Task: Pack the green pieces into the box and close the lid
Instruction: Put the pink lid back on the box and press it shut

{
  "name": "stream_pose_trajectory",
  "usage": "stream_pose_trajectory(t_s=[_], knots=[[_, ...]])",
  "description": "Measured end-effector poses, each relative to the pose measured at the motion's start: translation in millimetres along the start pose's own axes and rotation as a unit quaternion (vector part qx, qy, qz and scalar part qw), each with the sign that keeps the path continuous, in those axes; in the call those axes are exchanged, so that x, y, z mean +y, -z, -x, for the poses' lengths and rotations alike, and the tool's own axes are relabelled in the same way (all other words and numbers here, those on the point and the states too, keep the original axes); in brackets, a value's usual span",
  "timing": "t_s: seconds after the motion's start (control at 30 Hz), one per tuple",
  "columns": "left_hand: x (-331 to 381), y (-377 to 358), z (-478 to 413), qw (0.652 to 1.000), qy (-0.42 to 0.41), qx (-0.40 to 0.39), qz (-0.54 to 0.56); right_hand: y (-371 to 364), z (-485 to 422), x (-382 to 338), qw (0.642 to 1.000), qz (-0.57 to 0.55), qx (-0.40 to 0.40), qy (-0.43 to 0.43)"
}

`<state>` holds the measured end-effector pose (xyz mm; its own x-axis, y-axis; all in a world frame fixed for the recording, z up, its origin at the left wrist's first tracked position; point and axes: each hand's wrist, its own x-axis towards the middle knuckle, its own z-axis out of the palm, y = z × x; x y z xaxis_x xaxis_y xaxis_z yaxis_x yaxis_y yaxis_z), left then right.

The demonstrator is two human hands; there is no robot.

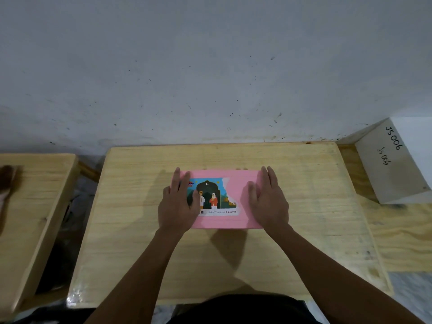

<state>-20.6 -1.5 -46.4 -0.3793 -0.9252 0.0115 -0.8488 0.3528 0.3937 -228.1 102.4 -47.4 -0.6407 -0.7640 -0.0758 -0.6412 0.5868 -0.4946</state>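
Head view, looking down: a pink rectangular plastic box (236,199) sits with its lid on, near the middle of a pale wooden tabletop (145,242), a little toward the far edge. The lid carries a partly torn printed label (214,197) showing two figures under a dark arch with a crescent moon, and a white strip of text along its near edge.

The left hand (178,204) lies flat on the left end of the lid, palm down, its fingers (175,177) stretched out and slightly spread, their tips reaching the far left corner and covering the label's left edge. The right hand (268,202) lies flat on the right end, fingers extended and close together, tips at the far right corner, thumb resting on the bare pink surface. Neither hand pinches or grips anything; both rest open on top of the lid. Both forearms run in from the near edge.

No green pieces show on the tabletop; whether they are in the box cannot be told.

A white box (395,164) with "JS006" handwritten on it stands far right, against the grey wall (210,66). A second wooden surface (30,202) lies to the left, apart from the tabletop.
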Motion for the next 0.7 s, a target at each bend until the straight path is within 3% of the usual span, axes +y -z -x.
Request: stream_pose_trajectory(t_s=[0.17, 0.27, 0.33, 0.4, 0.5, 0.7], knots=[[-2.7, 0.6, 0.1, 1.000, 0.008, -0.016, 0.025, 11.6, -5.7, 5.6, 0.996, -0.069, -0.051, 0.030], [-1.1, 2.6, 1.5, 0.998, 0.034, 0.002, 0.047, 14.7, -9.7, 11.9, 0.979, -0.182, -0.089, -0.027], [-1.0, 0.8, 5.2, 0.989, 0.106, 0.031, 0.100, 14.4, -4.2, 16.8, 0.956, -0.257, -0.100, -0.102], [-1.9, -0.4, 7.3, 0.961, 0.208, 0.057, 0.175, 16.6, 6.4, 19.1, 0.941, -0.306, -0.095, -0.109], [-0.1, 3.3, 6.5, 0.918, 0.311, 0.016, 0.245, 24.3, 19.1, 16.1, 0.910, -0.386, -0.095, -0.117], [-3.2, 4.8, -8.3, 0.921, 0.293, 0.008, 0.255, 28.0, 12.3, 10.5, 0.873, -0.453, -0.106, -0.145]])
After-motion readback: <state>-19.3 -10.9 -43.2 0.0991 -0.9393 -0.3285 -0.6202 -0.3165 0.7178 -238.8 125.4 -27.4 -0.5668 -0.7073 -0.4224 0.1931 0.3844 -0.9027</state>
